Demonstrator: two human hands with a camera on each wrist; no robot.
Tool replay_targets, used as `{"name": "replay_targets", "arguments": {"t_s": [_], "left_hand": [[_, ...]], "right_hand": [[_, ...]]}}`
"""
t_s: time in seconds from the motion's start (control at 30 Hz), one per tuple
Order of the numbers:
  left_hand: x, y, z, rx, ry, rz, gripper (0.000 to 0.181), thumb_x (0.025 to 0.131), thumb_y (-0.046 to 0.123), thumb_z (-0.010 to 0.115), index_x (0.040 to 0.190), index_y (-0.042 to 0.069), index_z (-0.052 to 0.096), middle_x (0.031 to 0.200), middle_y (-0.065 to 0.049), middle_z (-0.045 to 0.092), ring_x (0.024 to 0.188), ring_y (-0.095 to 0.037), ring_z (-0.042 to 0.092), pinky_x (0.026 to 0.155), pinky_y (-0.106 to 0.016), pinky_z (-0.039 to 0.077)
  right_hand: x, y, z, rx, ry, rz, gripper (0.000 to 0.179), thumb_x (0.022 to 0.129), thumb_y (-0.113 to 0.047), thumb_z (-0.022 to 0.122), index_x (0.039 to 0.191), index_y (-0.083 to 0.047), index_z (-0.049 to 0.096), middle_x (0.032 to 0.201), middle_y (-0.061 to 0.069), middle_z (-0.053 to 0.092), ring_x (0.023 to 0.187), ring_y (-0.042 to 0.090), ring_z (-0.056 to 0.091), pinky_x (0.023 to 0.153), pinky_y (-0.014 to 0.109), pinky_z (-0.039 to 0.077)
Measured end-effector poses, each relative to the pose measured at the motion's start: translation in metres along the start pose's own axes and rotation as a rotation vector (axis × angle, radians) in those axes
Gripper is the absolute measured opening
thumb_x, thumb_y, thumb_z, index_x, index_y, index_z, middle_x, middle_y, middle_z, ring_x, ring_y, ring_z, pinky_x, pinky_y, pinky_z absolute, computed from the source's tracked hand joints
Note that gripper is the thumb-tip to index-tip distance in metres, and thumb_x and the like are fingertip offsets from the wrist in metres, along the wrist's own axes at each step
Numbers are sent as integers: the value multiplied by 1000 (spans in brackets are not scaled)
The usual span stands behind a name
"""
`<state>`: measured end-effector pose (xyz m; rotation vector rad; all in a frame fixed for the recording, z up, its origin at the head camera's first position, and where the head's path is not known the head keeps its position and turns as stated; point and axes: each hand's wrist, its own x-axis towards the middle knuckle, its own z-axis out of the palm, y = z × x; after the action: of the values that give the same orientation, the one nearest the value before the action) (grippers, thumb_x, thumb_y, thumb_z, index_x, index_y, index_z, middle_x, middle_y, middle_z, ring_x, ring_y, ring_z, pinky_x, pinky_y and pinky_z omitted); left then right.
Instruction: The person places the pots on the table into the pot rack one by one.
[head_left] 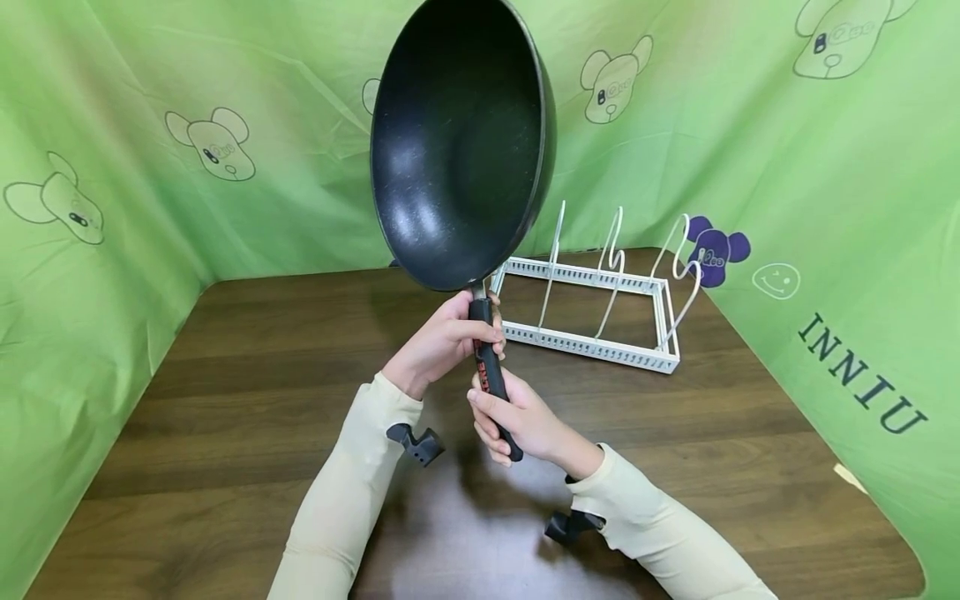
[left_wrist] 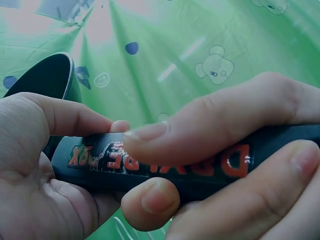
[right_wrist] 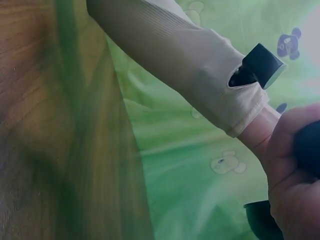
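A deep, round black wok [head_left: 461,158] is held up above a dark brown wood-grain table [head_left: 247,400], its hollow facing the wearer and its upper rim reaching the top edge of the head view. Its long black handle [head_left: 492,363], marked with red lettering, slants down toward the wearer. The left hand [head_left: 448,337] grips the handle at the upper end, just below the metal neck, thumb laid across it. The right hand [head_left: 525,419] is closed round the lower part, with the handle's butt end showing below the fingers.

To the right, a white rectangular rack [head_left: 585,348] with slotted rails and upright wire dividers stands near the table's back edge. In the head view the wok's lower rim overlaps the rack's far left corner; whether they touch cannot be told. The dividers stand apart, with wide gaps between them.

Green fabric printed with bear heads [head_left: 300,167] borders the table at the back and both sides. A broad stretch of wood lies between the cream left sleeve [head_left: 337,492] and the table's left edge; another lies between the rack's front rail and the cream right sleeve [head_left: 660,517].
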<state>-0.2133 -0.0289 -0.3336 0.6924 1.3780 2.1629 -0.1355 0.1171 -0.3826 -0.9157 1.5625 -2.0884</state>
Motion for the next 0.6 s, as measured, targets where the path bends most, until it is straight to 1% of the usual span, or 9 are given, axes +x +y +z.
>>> {"name": "replay_targets", "arguments": {"t_s": [0.1,0.13,0.23,0.33,0.47,0.6], "left_hand": [[4,1,3,5,-11,-8,35,84,-14,48,114,1,38,76,-6,55,65,-17,59,68,-26,54],[5,2,4,5,-14,-11,35,84,-14,48,114,2,39,76,-6,56,65,-17,59,67,-26,54],[10,2,7,3,-26,-16,36,83,-14,48,113,3,39,77,-6,56,64,-16,60,66,-26,54],[15,2,9,-5,-45,-20,36,83,-15,48,114,3,39,77,-7,57,64,-16,61,66,-26,54],[20,1,13,-17,-79,-21,36,83,-17,47,114,1,39,77,-7,57,64,-16,61,66,-26,54],[26,2,18,-15,-111,-28,35,83,-18,46,114,-1,39,78,-7,56,64,-16,61,66,-26,54]], "right_hand": [[-1,1,-2,-13,13,-33,20,104,-3,38,89,8,30,54,12,34,34,15,36,26,32,35],[-2,0,-3,-22,19,-43,20,104,-3,38,90,8,30,54,11,34,34,15,36,26,32,35],[-4,-1,-4,-53,54,-41,19,105,-4,38,90,6,31,54,4,38,35,13,38,26,32,36],[-6,-4,-6,-77,85,-35,19,105,-5,39,91,5,32,55,1,40,36,11,39,26,32,36],[-9,-7,-9,-93,107,-58,18,104,-3,39,92,7,30,54,9,36,34,14,37,25,32,35],[-13,-8,-10,-122,142,-67,19,104,-2,40,92,8,29,53,12,34,33,17,36,25,33,35]]}}
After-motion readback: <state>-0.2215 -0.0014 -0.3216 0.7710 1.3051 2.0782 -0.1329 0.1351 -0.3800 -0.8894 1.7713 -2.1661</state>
